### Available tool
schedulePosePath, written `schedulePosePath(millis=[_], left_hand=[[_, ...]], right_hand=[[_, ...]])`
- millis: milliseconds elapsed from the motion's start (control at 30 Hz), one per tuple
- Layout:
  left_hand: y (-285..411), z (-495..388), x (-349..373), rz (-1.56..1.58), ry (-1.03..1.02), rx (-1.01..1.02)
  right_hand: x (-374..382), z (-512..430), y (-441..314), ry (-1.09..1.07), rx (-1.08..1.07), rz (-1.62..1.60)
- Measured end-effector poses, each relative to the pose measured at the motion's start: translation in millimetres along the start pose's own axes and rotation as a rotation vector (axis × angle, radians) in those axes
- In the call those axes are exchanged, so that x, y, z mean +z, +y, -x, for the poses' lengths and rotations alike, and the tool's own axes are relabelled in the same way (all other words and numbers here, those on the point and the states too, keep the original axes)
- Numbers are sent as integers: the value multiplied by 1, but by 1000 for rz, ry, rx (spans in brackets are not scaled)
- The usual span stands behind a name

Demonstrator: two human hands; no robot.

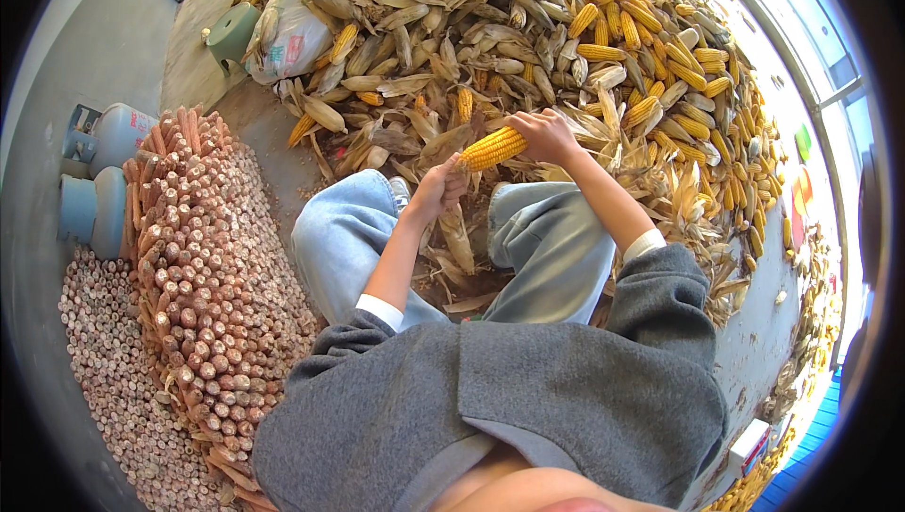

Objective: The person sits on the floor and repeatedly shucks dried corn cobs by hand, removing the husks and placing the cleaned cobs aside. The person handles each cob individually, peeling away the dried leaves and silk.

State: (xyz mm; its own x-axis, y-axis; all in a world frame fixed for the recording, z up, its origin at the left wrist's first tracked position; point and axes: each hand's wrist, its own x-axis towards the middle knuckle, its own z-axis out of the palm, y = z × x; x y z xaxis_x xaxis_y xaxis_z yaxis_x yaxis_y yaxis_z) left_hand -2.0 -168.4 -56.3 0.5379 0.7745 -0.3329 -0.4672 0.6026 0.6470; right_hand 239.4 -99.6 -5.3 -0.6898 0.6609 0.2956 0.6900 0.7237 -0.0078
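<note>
A bare yellow ear of corn (493, 149) is held level between my two hands, above my knees. My left hand (440, 189) grips its lower left end, where a little husk seems to show. At the upper right end, my right hand (543, 136) closes around the ear. Below my left hand, a dry corn husk (456, 237) hangs or lies between my legs; I cannot tell whether it is still joined to the ear. A large heap of unhusked corn (424, 45) rises in front of me.
Husked yellow ears (679, 88) lie to the right of the heap. Stacked bare cobs (205, 286) stand at my left, beside blue water jugs (106, 204). A white plastic sack (291, 38) and a green stool (233, 35) are at the upper left. A window frame (820, 88) borders the right.
</note>
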Motion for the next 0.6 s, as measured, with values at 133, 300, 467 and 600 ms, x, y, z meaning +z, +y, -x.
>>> schedulePosePath(millis=[133,300,467,600], left_hand=[[-2,-1,-2,45,86,46],[-12,-2,-9,153,117,218],[-8,-2,-26,332,79,387],[-37,-16,-71,-144,501,273]], right_hand=[[4,0,-3,-112,53,11],[11,-1,-2,-113,86,40],[12,8,15,-254,313,78],[8,9,19,-453,593,-44]])
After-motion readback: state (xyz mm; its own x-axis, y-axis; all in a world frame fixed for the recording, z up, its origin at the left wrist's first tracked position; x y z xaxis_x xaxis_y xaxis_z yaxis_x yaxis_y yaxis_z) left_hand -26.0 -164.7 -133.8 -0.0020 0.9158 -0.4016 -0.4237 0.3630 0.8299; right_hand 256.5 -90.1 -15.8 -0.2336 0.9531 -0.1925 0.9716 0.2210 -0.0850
